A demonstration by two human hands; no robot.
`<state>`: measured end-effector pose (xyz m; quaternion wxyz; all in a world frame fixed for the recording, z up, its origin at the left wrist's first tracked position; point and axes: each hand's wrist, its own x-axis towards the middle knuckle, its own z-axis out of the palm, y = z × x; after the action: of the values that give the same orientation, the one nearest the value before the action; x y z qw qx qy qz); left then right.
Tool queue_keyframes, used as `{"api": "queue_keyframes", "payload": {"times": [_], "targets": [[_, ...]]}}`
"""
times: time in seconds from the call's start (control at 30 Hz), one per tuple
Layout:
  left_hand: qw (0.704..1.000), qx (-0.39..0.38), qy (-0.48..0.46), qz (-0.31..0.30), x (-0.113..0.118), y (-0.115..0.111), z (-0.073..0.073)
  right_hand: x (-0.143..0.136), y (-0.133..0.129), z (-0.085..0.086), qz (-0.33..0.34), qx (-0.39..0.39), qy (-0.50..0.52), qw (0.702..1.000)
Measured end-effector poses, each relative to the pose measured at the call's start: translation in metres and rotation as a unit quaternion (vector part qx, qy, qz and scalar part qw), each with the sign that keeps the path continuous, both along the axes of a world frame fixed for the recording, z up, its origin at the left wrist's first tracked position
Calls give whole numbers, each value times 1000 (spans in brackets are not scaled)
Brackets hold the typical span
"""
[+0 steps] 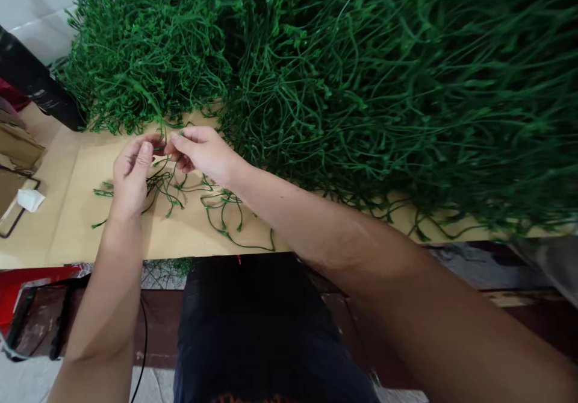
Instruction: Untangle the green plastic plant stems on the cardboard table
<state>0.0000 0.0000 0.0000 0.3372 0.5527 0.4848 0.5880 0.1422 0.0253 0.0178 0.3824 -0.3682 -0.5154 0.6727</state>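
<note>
Close together over the tabletop, both hands have their fingers on a thin green stem, which looks like artificial greenery. My left hand is closed around its lower part, the thumb pointing up. My right hand pinches beside it with thumb and forefinger; the exact grip is partly hidden by the fingers. Beneath the hands lies a small bunch of loose green stems with tufted ends. More stems lie curled under my right wrist. A huge heap of the same stems rises just beyond my hands.
The tan tabletop ends close to my lap. At left stand a black bottle and a cardboard box, with a crumpled white paper nearby. Below the table are a dark bench and a red object.
</note>
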Motion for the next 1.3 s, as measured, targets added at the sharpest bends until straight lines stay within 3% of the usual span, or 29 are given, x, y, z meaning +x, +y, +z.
{"api": "queue_keyframes", "payload": {"times": [0.13, 0.37, 0.67, 0.9, 1.07, 1.2, 1.3], "targets": [[999, -16, 32, -21, -1, 1, -1, 7, 3, 2, -20, -17, 48, 999], [990, -127, 51, -44, -2, 0, 2, 14, 8, 0, -30, -12, 96, 995], [983, -177, 45, -25, -8, 0, 4, 11, 8, -1, -21, 6, 144, 989], [988, -154, 4, -28, -14, 1, 3, 11, 6, -3, 7, 17, 181, 983], [983, -180, 12, -35, -15, 2, 0, 10, 6, -5, 1, 23, 182, 983], [987, -155, 40, -31, -19, 7, -4, 3, 7, -11, 5, 45, 145, 988], [990, -126, 59, 4, -20, 14, -13, -5, 3, -16, 10, 119, 81, 990]]}}
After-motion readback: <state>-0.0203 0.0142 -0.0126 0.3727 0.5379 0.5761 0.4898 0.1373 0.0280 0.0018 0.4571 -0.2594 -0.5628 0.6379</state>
